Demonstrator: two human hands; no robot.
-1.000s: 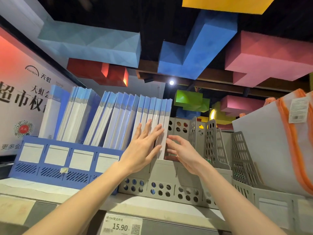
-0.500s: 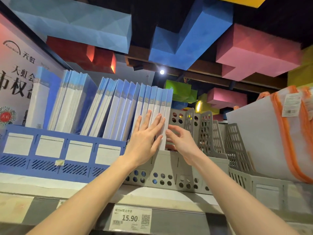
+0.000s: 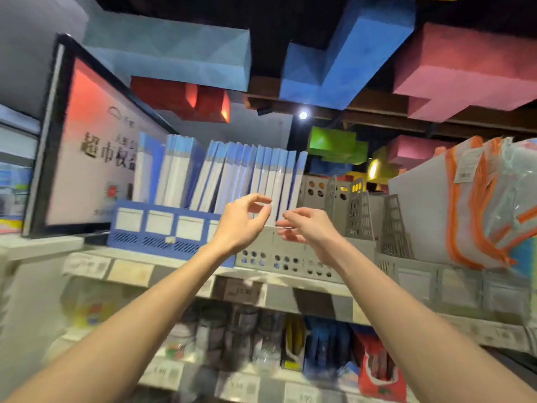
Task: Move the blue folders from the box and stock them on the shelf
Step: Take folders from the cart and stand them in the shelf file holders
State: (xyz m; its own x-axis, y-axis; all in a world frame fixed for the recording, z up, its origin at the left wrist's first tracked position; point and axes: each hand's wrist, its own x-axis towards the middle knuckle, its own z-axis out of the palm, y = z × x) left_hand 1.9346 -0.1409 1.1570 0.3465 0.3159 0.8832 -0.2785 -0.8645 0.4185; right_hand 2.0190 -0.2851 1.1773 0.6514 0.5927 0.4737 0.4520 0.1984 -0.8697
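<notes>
The folders (image 3: 232, 170) stand in a row in the blue rack (image 3: 162, 228) and grey rack (image 3: 279, 257) on the shelf (image 3: 174, 274), just behind my hands. My left hand (image 3: 239, 223) and right hand (image 3: 309, 229) are loose and hold nothing. Before, both touched the folders; now they are off them.

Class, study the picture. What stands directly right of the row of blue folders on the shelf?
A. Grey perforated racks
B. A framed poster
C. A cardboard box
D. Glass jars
A: the grey racks stand just right of the folders, while the poster is on their left.
</notes>
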